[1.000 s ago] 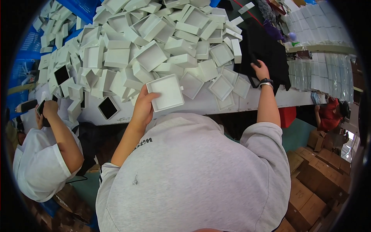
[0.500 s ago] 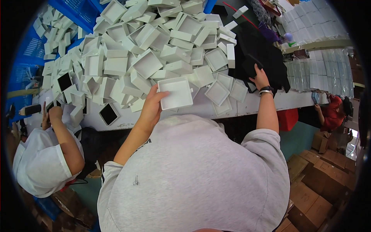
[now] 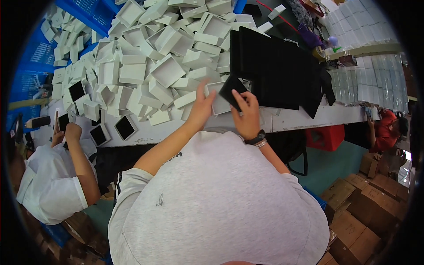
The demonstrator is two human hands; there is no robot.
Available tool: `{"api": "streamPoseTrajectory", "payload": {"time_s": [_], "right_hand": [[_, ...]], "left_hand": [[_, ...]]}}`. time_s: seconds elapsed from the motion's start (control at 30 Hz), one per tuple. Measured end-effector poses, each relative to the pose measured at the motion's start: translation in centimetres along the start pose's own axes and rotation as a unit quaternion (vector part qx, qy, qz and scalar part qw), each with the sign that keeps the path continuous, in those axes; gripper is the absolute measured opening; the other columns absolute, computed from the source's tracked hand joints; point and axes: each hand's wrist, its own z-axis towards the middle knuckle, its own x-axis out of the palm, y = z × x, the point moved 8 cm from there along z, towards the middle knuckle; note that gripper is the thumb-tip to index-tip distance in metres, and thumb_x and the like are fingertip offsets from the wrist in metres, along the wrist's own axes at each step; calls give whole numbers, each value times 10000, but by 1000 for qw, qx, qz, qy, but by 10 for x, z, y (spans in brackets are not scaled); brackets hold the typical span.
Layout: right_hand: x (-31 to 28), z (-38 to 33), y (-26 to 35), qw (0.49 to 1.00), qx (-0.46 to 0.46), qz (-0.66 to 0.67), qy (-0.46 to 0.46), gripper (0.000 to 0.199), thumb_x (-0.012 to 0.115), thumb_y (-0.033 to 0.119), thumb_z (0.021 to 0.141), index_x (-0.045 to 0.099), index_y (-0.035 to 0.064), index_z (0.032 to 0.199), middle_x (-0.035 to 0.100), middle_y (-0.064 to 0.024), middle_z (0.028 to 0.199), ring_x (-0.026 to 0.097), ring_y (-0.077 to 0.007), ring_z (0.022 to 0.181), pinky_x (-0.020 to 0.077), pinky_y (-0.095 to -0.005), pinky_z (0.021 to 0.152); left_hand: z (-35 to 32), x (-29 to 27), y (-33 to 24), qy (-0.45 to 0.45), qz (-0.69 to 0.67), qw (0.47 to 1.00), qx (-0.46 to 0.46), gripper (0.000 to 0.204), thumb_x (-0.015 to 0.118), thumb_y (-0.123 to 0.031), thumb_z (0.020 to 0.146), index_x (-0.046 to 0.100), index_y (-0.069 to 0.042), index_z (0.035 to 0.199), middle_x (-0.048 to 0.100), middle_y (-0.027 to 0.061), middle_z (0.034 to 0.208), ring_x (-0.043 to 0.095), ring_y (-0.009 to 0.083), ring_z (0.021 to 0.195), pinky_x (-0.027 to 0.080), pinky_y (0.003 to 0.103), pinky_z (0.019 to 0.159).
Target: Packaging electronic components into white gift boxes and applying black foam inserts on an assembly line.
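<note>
Near the table's front edge, my left hand grips a small open white box by its left side. My right hand pinches a square black pad, tilted over the right part of that box. Whether the pad touches the box's inside is hidden. Just beyond my right hand, large black foam-like sheets lie across the table and over some boxes. A heap of open white boxes spreads out in front of my left hand.
Blue plastic crates stand behind the heap. White boxes with black inserts lie at the left, beside a co-worker's hand. Wrapped white stacks line the right; cardboard cartons and a red bin sit below the table.
My right hand has come leftward from the black sheets with a black pad to the white box. My left hand has carried the box to the right. The black sheets now reach further left.
</note>
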Motion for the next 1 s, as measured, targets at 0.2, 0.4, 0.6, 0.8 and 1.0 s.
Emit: {"api": "streamPoseTrajectory", "payload": {"time_s": [0.2, 0.4, 0.6, 0.8, 1.0], "right_hand": [[15, -14, 20, 981, -162, -29, 107, 450, 642, 102, 765, 580, 185, 1202, 491, -106, 1180, 461, -296, 1023, 403, -357, 894], [16, -15, -9, 978, -16, 185, 94, 532, 654, 194, 811, 461, 141, 1304, 488, -108, 1223, 451, -257, 1126, 413, -351, 916], [31, -18, -15, 928, 146, 312, 142, 644, 687, 263, 802, 382, 122, 1351, 555, -152, 1135, 621, -202, 834, 499, -284, 749], [8, -11, 10, 992, 74, -6, 105, 470, 715, 236, 767, 542, 88, 1178, 611, -92, 808, 596, -194, 670, 470, -283, 604], [12, 5, 24, 974, -34, 184, 126, 275, 697, 80, 764, 625, 59, 1028, 572, -68, 886, 538, -130, 698, 442, -230, 580]], "left_hand": [[-4, -1, 11, -22, -46, 998, -47, 496, 587, -233, 883, 325, -141, 1294, 524, 83, 1019, 496, 131, 853, 437, 260, 710], [-11, -10, 9, 38, -87, 995, 3, 636, 703, -132, 773, 310, -124, 1273, 518, 103, 1096, 505, 186, 1016, 431, 284, 848], [-48, -9, -9, 166, 77, 981, -62, 697, 731, -81, 725, 275, -133, 1249, 526, 99, 1095, 510, 173, 1024, 439, 293, 841], [-64, -8, -18, 163, 116, 979, -27, 706, 736, -91, 719, 272, -127, 1250, 524, 96, 1099, 525, 179, 1006, 455, 287, 823], [-60, -16, -1, 121, -33, 990, -63, 552, 665, -110, 816, 302, -114, 1232, 504, 76, 1089, 512, 144, 1000, 446, 265, 835]]}}
